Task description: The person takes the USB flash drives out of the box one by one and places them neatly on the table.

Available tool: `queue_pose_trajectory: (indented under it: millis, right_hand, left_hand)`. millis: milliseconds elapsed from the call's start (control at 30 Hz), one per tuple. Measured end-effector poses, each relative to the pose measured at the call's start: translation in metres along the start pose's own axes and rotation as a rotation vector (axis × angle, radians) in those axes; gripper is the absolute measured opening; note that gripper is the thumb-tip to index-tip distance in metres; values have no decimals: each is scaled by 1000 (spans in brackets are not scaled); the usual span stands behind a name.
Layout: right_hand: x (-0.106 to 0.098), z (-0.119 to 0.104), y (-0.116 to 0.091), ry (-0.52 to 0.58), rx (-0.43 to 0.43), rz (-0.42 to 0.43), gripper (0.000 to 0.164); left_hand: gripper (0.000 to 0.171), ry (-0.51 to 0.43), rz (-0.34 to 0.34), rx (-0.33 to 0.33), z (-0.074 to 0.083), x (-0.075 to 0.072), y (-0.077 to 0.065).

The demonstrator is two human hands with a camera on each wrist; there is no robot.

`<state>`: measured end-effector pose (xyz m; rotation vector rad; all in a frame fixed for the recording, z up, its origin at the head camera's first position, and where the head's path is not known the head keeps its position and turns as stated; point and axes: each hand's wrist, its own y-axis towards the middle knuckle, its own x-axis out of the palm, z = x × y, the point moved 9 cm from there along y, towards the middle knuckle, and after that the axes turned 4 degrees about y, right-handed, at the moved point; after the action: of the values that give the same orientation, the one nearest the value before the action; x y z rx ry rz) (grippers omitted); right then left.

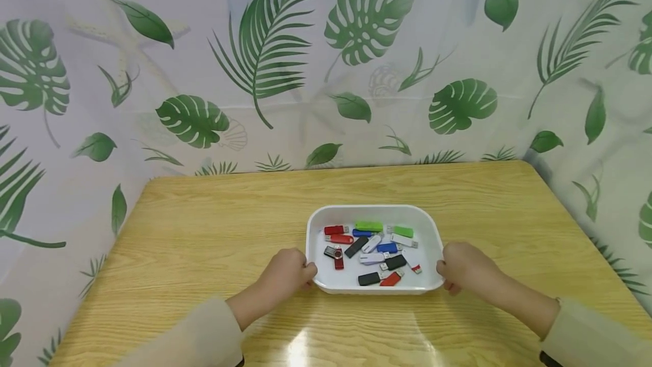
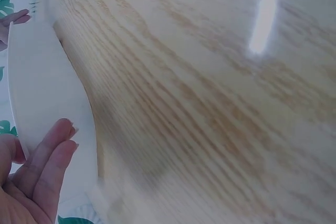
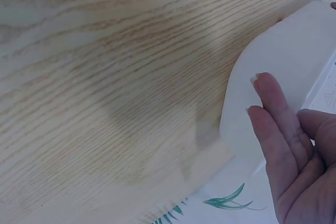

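Note:
A white plastic tray [image 1: 374, 290] with rounded corners holds several USB flash drives, among them a red one [image 1: 339, 239], a green one [image 1: 369, 226], a blue one [image 1: 387, 248] and a black one [image 1: 356, 247]. My left hand [image 1: 287, 271] pinches the tray's left rim, and my right hand [image 1: 466, 265] pinches the right rim. In the left wrist view, two fingers of that hand lie along the outer tray wall [image 2: 47, 77]. Much the same shows in the right wrist view, where fingers [image 3: 275, 103] touch the outer wall.
Beneath the tray is a light wood-grain table [image 1: 219, 214], with its far edge behind the tray. A white cloth [image 1: 305, 84] with green leaf prints hangs behind and at both sides. Glare shows on the table's near part.

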<state>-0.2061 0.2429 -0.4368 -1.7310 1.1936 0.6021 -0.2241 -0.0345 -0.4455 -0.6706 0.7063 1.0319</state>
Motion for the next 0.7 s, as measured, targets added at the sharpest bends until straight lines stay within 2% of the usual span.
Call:
queue_pose_trajectory:
  millis: [233,333,467,700]
  right_hand:
    - [8,7,3,200,38,-24,24]
    - [9,7,5,216,40,-24,24]
    - [9,7,5,209,46,-27,23]
    - [9,7,5,191,40,-32,25]
  left_hand:
    - [29,-42,-6,-23,-6,-1,-6]
    - [30,-42,-5,-25,-6,-2,-7]
    - [30,-25,12,8,-4,-3,-8]
    - [31,57,28,47,-1,-5,-9]
